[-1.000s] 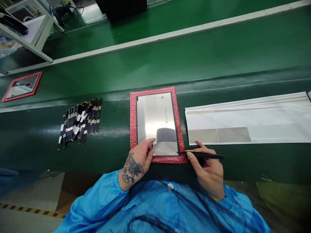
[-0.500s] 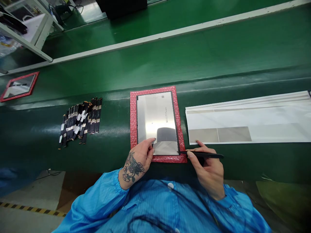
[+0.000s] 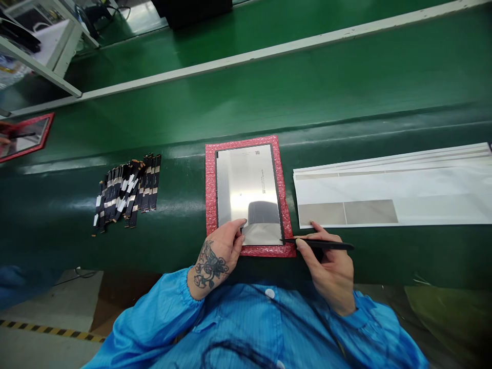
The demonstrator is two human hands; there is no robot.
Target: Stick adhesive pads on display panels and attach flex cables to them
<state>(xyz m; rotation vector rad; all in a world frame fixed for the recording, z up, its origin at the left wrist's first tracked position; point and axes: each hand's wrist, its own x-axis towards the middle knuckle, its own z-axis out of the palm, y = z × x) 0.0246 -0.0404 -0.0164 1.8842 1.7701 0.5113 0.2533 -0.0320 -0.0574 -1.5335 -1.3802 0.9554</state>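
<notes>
A flat silvery display panel (image 3: 246, 189) with a dark border lies on a red bubble-wrap sheet (image 3: 212, 184) in front of me. My left hand (image 3: 218, 256) rests over the panel's lower left part, its thumb and index finger curled close together. Whatever is between those fingertips is hidden or too small to name. My right hand (image 3: 330, 266) grips black tweezers (image 3: 330, 245) in a pinch. Their tips touch or hover at the panel's lower right edge; I cannot tell which. One finger of that hand extends to the lower edge of the white sheets.
To the left lies a pile of black flex cables (image 3: 125, 189). White backing sheets (image 3: 434, 189) with grey rectangles are stacked at the right. Another red-wrapped panel (image 3: 28, 137) is at the far left, with another person's hand (image 3: 4, 141) on it. A pale rail (image 3: 246, 60) crosses the green bench.
At the far left, another person's hand has come into view over the second panel, which sits slightly further left. My own hands and the tweezers look practically still.
</notes>
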